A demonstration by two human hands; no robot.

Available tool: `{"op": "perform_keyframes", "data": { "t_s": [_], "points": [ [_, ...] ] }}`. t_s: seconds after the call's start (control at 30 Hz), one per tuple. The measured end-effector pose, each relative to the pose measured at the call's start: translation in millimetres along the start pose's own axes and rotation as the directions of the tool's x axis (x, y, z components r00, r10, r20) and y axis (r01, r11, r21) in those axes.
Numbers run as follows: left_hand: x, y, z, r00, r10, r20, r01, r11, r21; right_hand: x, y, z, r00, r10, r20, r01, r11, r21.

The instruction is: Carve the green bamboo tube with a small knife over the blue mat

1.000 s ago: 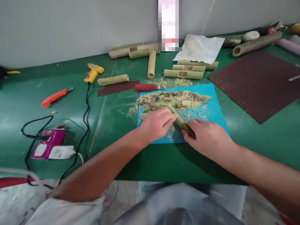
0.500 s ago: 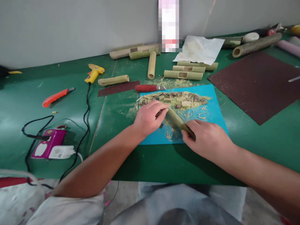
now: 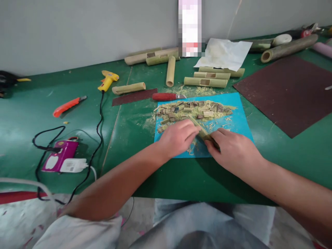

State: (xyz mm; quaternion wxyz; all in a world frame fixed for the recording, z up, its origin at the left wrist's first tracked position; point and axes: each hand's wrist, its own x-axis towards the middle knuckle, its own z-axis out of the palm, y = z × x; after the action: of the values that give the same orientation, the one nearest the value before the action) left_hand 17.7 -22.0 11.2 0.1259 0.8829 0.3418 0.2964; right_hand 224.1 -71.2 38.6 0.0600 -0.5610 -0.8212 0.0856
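Note:
A bamboo tube (image 3: 201,128) slants over a blue sheet (image 3: 245,121), between my two hands. My right hand (image 3: 230,145) is wrapped round its near end. Closed fingers of my left hand (image 3: 178,136) meet the tube's middle from the left; what they pinch, if anything, is hidden. Beyond the hands, bamboo chips and shavings (image 3: 207,113) lie heaped on the sheet. A red-handled carving knife (image 3: 166,97) rests at the sheet's far left edge.
On the green table (image 3: 145,180) are more bamboo tubes (image 3: 206,82), a yellow glue gun (image 3: 108,80), an orange cutter (image 3: 67,106), a purple power box (image 3: 61,155) with looping cables, a dark brown sheet (image 3: 287,97) and white paper (image 3: 224,53).
My left hand has moved right and nearer along the tube, towards my right hand. More chips show at the sheet's left side. The whole view has shifted slightly.

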Motion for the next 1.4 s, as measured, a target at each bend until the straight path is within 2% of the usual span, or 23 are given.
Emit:
{"op": "perform_keyframes", "data": {
  "t_s": [0.1, 0.23, 0.37, 0.4, 0.5, 0.57, 0.77, 0.97, 1.2, 1.4],
  "points": [
    [-0.1, -0.3, 0.7, 0.998, -0.015, -0.068, 0.018, 0.999, 0.051, 0.2, -0.7, -0.6, 1.0, 0.009, 0.022, -0.009, 1.0, 0.0],
    [-0.4, -0.7, 0.7, 0.998, 0.026, 0.054, -0.028, 0.999, 0.033, 0.6, -2.6, -1.9, 0.999, -0.003, 0.054, 0.004, 1.0, -0.008],
    [0.8, -6.9, -1.0, 0.998, -0.007, -0.068, 0.013, 0.995, 0.1, 0.4, -3.1, -2.7, 0.999, 0.01, 0.046, -0.009, 1.0, -0.026],
    [0.4, -6.6, -1.0, 0.998, -0.009, -0.07, 0.016, 0.994, 0.105, 0.3, -3.0, -2.7, 0.999, 0.009, 0.046, -0.008, 1.0, -0.026],
    [-2.8, -0.1, 0.0, 0.999, 0.032, 0.034, -0.034, 0.998, 0.058, 0.2, -2.6, -2.2, 0.998, -0.009, 0.058, 0.01, 1.0, -0.017],
    [-4.5, 2.5, -0.1, 0.997, 0.057, 0.06, -0.059, 0.998, 0.035, 0.6, -2.4, -1.7, 0.998, -0.013, 0.059, 0.014, 1.0, -0.014],
    [0.3, -15.2, -5.5, 0.994, -0.05, -0.1, 0.058, 0.995, 0.081, -2.0, -1.9, -1.6, 1.0, -0.018, 0.005, 0.018, 0.999, -0.047],
    [2.0, -16.5, -4.5, 0.993, -0.033, -0.118, 0.043, 0.995, 0.085, -6.4, 3.5, -1.1, 0.992, -0.072, -0.108, 0.066, 0.996, -0.061],
    [4.9, -10.2, -8.8, 0.994, -0.022, -0.112, 0.033, 0.995, 0.097, -2.8, 7.6, 2.7, 0.956, -0.119, -0.268, 0.115, 0.993, -0.031],
    [7.6, -15.0, -8.9, 0.993, -0.044, -0.107, 0.055, 0.994, 0.1, 3.9, 7.2, 5.9, 0.964, -0.113, -0.239, 0.115, 0.993, -0.007]
  ]
}}
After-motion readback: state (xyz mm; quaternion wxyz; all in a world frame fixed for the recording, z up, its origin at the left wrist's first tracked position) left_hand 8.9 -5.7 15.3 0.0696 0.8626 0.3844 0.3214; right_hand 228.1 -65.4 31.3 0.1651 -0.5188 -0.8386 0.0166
